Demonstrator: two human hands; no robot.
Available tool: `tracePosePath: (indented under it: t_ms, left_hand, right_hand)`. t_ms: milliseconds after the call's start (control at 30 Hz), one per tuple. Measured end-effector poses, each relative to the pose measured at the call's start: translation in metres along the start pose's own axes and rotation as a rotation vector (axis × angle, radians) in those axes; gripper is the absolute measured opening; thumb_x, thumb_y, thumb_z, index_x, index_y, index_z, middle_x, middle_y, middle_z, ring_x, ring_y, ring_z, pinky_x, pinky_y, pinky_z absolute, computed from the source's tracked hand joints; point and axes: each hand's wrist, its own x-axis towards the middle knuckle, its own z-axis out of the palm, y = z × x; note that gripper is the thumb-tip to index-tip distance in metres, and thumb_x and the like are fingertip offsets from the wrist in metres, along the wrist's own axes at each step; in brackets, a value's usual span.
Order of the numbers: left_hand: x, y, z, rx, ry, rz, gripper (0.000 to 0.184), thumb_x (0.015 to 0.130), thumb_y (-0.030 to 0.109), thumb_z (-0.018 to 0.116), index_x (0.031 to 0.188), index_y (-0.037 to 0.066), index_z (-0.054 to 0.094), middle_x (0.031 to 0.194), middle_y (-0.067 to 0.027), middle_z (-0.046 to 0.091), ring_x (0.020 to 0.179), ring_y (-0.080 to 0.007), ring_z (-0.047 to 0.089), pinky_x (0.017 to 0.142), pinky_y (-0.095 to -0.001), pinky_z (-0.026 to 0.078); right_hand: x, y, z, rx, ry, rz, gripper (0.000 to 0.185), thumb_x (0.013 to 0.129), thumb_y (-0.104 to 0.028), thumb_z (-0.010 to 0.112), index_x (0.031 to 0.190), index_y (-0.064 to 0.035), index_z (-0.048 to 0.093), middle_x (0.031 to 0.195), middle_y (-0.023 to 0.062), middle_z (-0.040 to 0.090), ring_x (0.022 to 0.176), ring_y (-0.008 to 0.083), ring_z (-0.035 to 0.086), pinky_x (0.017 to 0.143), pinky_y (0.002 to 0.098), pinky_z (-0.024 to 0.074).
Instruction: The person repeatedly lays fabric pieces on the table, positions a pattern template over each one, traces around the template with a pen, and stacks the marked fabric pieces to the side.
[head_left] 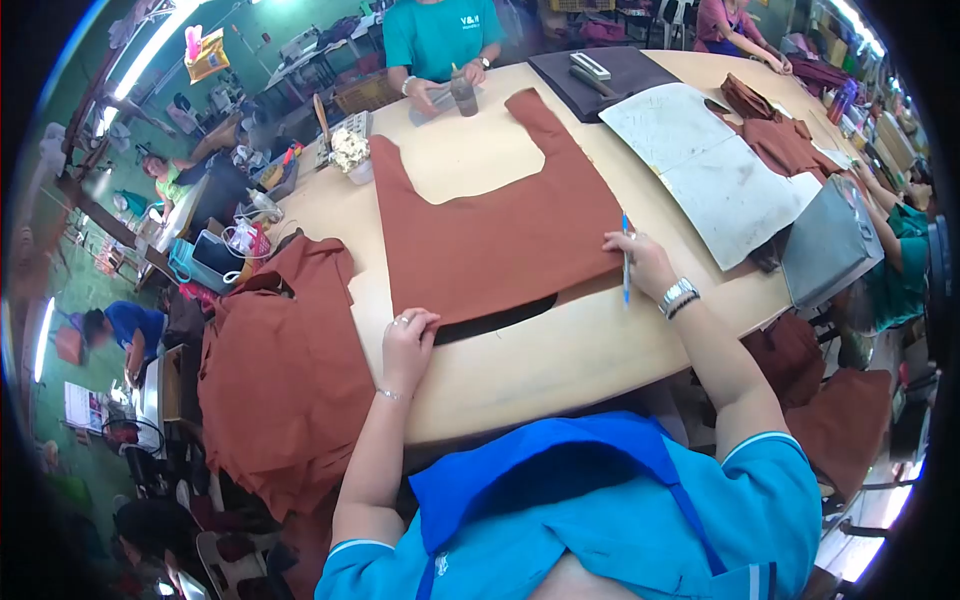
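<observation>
A reddish-brown cut fabric piece (490, 245) with a deep U-shaped cut-out at its far side lies on the pale table (520, 375). My left hand (408, 352) pinches its near left corner. In my right hand (645, 262) is a blue-and-white pen (627, 270), held upright between the fingers by the fabric's near right corner. A black strip (500, 318) shows under the near edge, with more brown fabric beside it.
Brown fabric pieces (280, 370) are heaped at the left edge. A tub of pale bits (350, 155) stands behind them. Large pale pattern sheets (690, 165) and a grey box (835, 240) lie right. Across the table, a person in teal (443, 45) is near a dark cup (463, 92).
</observation>
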Motion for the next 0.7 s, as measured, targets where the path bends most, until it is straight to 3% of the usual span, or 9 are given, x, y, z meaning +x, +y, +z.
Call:
tracePosePath:
  t_ms: [133,333,467,500,533,600,667,700]
  left_hand:
    - [-0.029,0.015,-0.011,0.065,-0.058,0.008,0.017,0.074,0.003,0.068,0.09,0.009,0.067,0.093,-0.0067,0.065,0.088,-0.0261,0.062,0.078,-0.0374,0.047]
    - [-0.062,0.038,-0.023,0.077,-0.095,0.023,0.019,0.071,0.003,0.069,0.088,0.01,0.068,0.092,-0.0043,0.065,0.087,-0.0241,0.062,0.079,-0.0387,0.046]
    - [-0.073,0.045,-0.027,0.06,-0.079,-0.006,0.02,0.07,0.003,0.069,0.088,0.011,0.068,0.09,-0.0039,0.065,0.089,-0.0251,0.062,0.08,-0.0392,0.047]
    - [-0.074,0.045,-0.027,0.059,-0.072,-0.01,0.019,0.07,0.003,0.069,0.088,0.011,0.068,0.09,-0.0038,0.065,0.089,-0.0252,0.062,0.081,-0.0392,0.047]
    - [-0.075,0.046,-0.027,0.054,-0.066,-0.012,0.019,0.07,0.003,0.069,0.087,0.011,0.068,0.09,-0.0037,0.065,0.09,-0.0252,0.062,0.082,-0.0391,0.047]
    - [-0.074,0.046,-0.026,0.048,-0.07,-0.012,0.019,0.07,0.004,0.069,0.087,0.011,0.068,0.09,-0.0035,0.065,0.092,-0.0252,0.062,0.083,-0.0392,0.047]
    - [-0.076,0.044,-0.025,0.051,-0.078,-0.01,0.019,0.07,0.005,0.069,0.087,0.011,0.068,0.09,-0.0034,0.065,0.094,-0.0252,0.062,0.084,-0.0395,0.047]
    - [-0.077,0.041,-0.023,0.045,-0.074,-0.007,0.018,0.069,0.007,0.069,0.087,0.011,0.068,0.09,-0.0032,0.065,0.093,-0.025,0.062,0.084,-0.0394,0.046]
  right_hand:
    - [-0.035,-0.018,-0.01,0.02,0.021,-0.05,0.032,0.071,0.011,0.057,0.095,-0.0074,0.069,0.109,0.0109,0.07,0.084,0.03,0.062,0.076,0.0369,0.053]
    - [-0.073,-0.037,-0.026,-0.045,-0.031,-0.037,0.03,0.071,0.008,0.059,0.093,-0.0087,0.071,0.106,0.0084,0.071,0.081,0.0275,0.062,0.076,0.0369,0.052]
    - [-0.078,-0.037,-0.051,-0.234,0.031,-0.176,0.033,0.074,0.009,0.06,0.1,-0.0098,0.07,0.105,0.0103,0.071,0.091,0.0289,0.064,0.081,0.0365,0.0498]
    - [-0.089,-0.009,-0.057,-0.198,-0.007,-0.004,0.035,0.082,0.005,0.062,0.114,-0.0079,0.065,0.113,0.0113,0.068,0.104,0.0258,0.062,0.09,0.0345,0.0474]
    - [-0.09,0.007,-0.061,-0.121,0.248,0.135,0.035,0.08,0.002,0.067,0.114,-0.0063,0.065,0.114,0.0133,0.067,0.105,0.026,0.061,0.09,0.0357,0.0482]
    - [-0.089,0.04,-0.081,-0.262,0.604,0.298,0.046,0.08,-0.004,0.073,0.124,-0.0031,0.058,0.125,0.0151,0.06,0.109,0.0262,0.058,0.092,0.0361,0.048]
    - [-0.087,0.075,-0.103,-0.216,0.853,0.444,0.063,0.083,-0.008,0.074,0.137,-0.0013,0.043,0.138,0.0148,0.049,0.114,0.0262,0.056,0.094,0.0354,0.0462]
    - [-0.084,0.093,-0.104,0.061,0.995,0.561,0.069,0.084,-0.009,0.074,0.141,-0.0012,0.036,0.141,0.0146,0.045,0.115,0.0262,0.055,0.095,0.0356,0.0453]
